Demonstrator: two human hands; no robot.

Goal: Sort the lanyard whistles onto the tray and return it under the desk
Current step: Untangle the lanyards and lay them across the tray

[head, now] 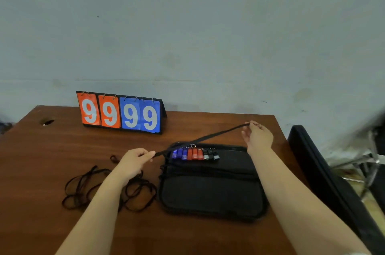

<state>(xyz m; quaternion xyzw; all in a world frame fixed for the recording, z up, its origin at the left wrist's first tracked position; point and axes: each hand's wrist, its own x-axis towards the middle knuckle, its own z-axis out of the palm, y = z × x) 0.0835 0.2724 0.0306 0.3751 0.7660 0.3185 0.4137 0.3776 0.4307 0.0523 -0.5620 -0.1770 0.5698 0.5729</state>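
- Brown desk [52, 223] by a grey wall; score cards [119, 112] at 11 o'clock read 9 9 9 9
- Whistles [194, 154] sit in a row on the black tray [212, 192]
- Left hand [133, 163] and right hand [258, 136] each pinch one black lanyard [202, 137], pulled tight over them
- Loose cords [83, 190] lie at 8 o'clock

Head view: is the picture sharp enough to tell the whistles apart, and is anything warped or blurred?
Head view: soft overall, yet the whistles on the black tray read by colour as blue, red and black; their key rings are tiny and fuzzy. Wide-angle bending bows the desk edges, and the right border smears. Lighting is flat, without glare. The lanyard stretched between left hand and right hand is clear.
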